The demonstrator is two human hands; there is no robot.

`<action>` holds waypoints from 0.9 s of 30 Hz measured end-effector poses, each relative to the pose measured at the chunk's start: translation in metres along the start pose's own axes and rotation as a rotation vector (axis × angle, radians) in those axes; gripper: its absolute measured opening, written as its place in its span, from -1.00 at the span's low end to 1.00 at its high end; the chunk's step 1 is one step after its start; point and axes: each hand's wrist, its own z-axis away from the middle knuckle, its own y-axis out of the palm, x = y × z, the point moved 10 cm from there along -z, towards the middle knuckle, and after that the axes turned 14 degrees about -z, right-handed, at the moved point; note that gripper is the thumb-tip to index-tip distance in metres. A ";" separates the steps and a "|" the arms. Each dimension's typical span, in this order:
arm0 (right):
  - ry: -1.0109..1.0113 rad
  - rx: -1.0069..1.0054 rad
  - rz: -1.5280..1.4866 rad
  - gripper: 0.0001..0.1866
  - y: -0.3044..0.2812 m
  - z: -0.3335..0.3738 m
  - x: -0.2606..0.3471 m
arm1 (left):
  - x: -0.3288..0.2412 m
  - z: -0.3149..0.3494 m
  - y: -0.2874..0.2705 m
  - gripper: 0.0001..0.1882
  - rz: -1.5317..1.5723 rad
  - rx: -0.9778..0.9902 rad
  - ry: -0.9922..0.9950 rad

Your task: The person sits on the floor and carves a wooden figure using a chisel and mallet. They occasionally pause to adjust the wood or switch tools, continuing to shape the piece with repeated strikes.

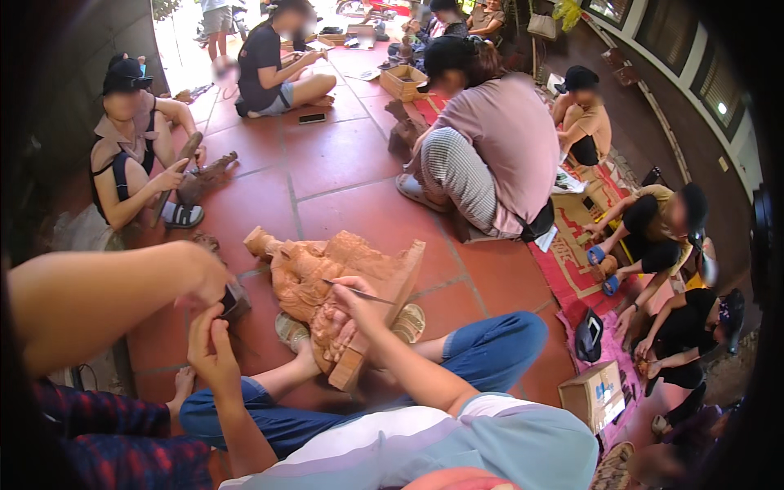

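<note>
A reddish-brown wood carving [331, 273] with rounded figures in relief rests tilted between my legs, its flat-cut base end towards me. Over its near part, my right hand [354, 300] grips a thin, dark, pointed tool [377, 297] like a slim file. The tool lies across the front of the carved surface; I cannot tell whether its tip touches. To the left of the carving, my left hand [216, 349] is raised with its fingers bent and drawn together. Anything pinched in them is too small to make out. Another person's hand [200, 273] reaches in just above it.
That person's bare arm [106, 302] crosses from the left edge. A dark block-like object [237, 302] lies beyond the hands. Another person in a pink shirt [506, 139] crouches ahead. At right stand a cardboard box [592, 392] and a black bag [588, 335] on pink cloth.
</note>
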 end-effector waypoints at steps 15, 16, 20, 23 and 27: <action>-0.151 -0.112 0.327 -0.87 -0.077 -0.010 0.044 | 0.040 -0.008 0.031 -0.55 0.736 -0.033 -0.176; -0.151 -0.106 0.329 -0.89 -0.078 -0.009 0.045 | 0.042 -0.003 0.038 -0.54 0.683 -0.016 -0.173; -0.227 -0.111 0.414 -0.93 -0.095 -0.021 0.069 | 0.029 0.034 0.055 -0.55 0.609 -0.071 -0.212; -0.191 -0.033 0.522 -0.94 -0.076 -0.017 0.094 | 0.019 0.047 0.067 -0.47 0.369 0.052 -0.122; -0.006 0.050 0.601 -0.87 -0.066 -0.022 0.076 | 0.011 0.092 0.089 -0.32 0.047 0.098 -0.015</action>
